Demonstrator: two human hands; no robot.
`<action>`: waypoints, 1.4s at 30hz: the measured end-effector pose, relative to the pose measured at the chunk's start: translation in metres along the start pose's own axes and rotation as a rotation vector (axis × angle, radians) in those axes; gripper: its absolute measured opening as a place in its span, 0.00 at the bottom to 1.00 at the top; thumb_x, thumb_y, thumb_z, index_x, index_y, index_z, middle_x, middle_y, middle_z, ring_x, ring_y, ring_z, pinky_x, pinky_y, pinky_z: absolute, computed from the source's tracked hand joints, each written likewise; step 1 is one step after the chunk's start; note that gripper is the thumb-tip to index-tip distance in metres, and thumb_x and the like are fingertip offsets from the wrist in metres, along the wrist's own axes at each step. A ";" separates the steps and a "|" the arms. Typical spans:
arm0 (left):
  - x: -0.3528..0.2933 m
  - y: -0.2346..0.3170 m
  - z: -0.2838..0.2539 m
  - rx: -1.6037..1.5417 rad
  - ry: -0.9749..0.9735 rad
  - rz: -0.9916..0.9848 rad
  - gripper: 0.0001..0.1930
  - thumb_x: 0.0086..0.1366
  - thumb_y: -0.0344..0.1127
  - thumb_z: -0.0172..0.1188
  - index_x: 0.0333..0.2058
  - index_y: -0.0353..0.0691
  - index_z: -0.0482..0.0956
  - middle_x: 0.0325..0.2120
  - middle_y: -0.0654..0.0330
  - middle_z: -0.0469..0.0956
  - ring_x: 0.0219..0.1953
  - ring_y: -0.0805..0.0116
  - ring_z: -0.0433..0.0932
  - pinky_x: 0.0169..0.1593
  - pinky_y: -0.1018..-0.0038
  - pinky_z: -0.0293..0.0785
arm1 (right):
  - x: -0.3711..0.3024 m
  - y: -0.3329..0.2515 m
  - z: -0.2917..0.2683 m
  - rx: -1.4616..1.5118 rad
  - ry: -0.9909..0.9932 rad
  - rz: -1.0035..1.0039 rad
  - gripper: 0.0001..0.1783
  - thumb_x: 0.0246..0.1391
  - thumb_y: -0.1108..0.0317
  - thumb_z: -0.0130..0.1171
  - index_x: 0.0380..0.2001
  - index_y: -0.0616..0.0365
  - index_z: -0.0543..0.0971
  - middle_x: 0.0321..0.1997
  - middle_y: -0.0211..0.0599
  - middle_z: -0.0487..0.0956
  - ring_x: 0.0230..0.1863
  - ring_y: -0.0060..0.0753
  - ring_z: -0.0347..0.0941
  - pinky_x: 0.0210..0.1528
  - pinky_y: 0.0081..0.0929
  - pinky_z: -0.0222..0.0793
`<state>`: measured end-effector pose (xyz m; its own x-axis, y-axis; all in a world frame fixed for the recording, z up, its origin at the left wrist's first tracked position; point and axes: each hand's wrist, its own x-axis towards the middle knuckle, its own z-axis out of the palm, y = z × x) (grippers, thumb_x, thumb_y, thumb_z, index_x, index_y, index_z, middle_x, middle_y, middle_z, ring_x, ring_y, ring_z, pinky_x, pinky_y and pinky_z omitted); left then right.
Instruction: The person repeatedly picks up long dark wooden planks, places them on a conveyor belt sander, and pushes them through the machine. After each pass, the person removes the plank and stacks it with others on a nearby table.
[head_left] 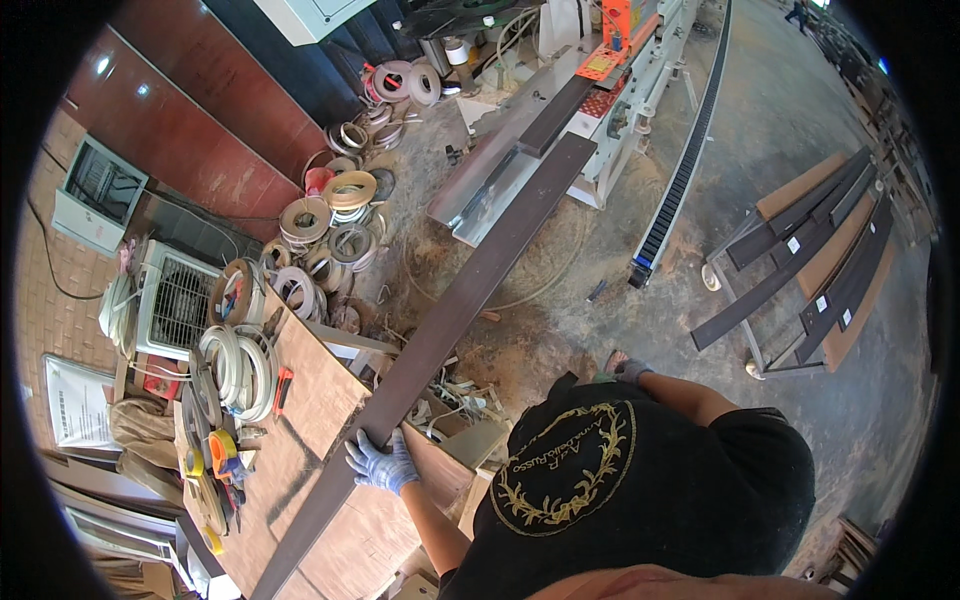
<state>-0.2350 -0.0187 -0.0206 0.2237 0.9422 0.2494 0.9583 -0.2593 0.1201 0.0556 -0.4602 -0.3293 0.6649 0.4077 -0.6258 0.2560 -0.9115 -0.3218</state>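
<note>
A long dark board (478, 268) lies across the desk (365, 535), running out past its right edge toward the machine (620, 75). The left hand (383, 465) rests on it, fingers spread. The right hand (634, 371) hangs partly hidden; I cannot tell its grip. A red cutter (283, 391) lies near the desk's left edge.

Bright light, glare on reddish panel (180, 130), dark fisheye rim
</note>
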 end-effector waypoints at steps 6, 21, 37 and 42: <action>0.002 0.003 -0.003 0.006 -0.032 -0.016 0.42 0.45 0.62 0.65 0.60 0.57 0.65 0.66 0.61 0.55 0.67 0.57 0.50 0.64 0.42 0.41 | -0.006 -0.007 -0.002 0.029 -0.001 0.000 0.25 0.46 0.48 0.56 0.44 0.50 0.81 0.46 0.42 0.80 0.49 0.46 0.75 0.52 0.39 0.68; 0.000 0.007 -0.010 0.006 -0.071 -0.045 0.42 0.46 0.61 0.66 0.60 0.56 0.65 0.66 0.60 0.54 0.68 0.58 0.49 0.64 0.43 0.41 | 0.006 -0.001 0.007 -0.034 -0.034 0.089 0.25 0.46 0.49 0.55 0.46 0.48 0.80 0.49 0.41 0.79 0.52 0.45 0.73 0.55 0.38 0.66; 0.032 -0.036 -0.007 -0.176 0.103 0.518 0.34 0.39 0.51 0.72 0.49 0.50 0.77 0.55 0.56 0.71 0.53 0.51 0.69 0.57 0.57 0.65 | 0.037 0.016 0.038 0.098 0.044 0.105 0.34 0.37 0.47 0.61 0.44 0.62 0.75 0.53 0.58 0.65 0.59 0.58 0.58 0.61 0.42 0.55; 0.058 -0.051 -0.003 -0.233 0.091 0.661 0.39 0.32 0.49 0.74 0.49 0.49 0.77 0.50 0.53 0.72 0.52 0.49 0.70 0.57 0.56 0.65 | -0.001 -0.020 -0.012 0.203 -0.100 0.049 0.27 0.40 0.47 0.58 0.42 0.50 0.81 0.53 0.57 0.65 0.57 0.56 0.59 0.60 0.40 0.56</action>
<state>-0.2717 0.0486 -0.0096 0.7198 0.5530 0.4195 0.5618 -0.8191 0.1159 0.0585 -0.4432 -0.3139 0.5977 0.3761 -0.7080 0.0725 -0.9049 -0.4194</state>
